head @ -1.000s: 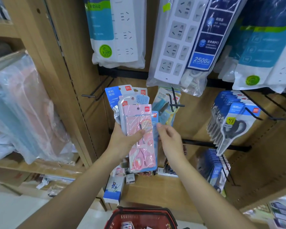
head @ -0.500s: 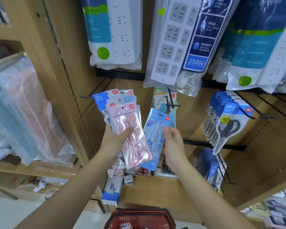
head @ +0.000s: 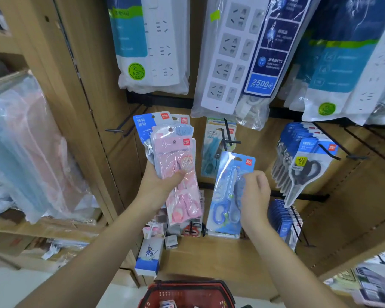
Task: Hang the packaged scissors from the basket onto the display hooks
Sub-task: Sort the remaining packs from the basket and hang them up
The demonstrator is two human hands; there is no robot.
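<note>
My left hand [head: 159, 185] grips a stack of several packaged scissors [head: 176, 156], a pink pack in front and blue-topped packs behind. My right hand [head: 255, 194] holds one blue pack of scissors [head: 226, 196] upright by its right edge, apart from the stack. Just above that pack a black display hook [head: 228, 135] carries a teal scissors pack [head: 213, 150]. An empty black hook [head: 120, 127] sticks out to the left of the stack. The red basket [head: 187, 292] sits at the bottom edge below my arms.
Bagged power strips [head: 238, 63] hang in the row above. More hooks on the right hold blue-carded black scissors [head: 305, 165] and blue packs [head: 283, 221] lower down. Small boxes [head: 149, 256] lie on the wooden shelf. Plastic-wrapped goods [head: 31, 147] fill the left bay.
My right hand has pulled the blue pack out from behind the pink stack and moved it to the right. The left hand's stack has tilted slightly.
</note>
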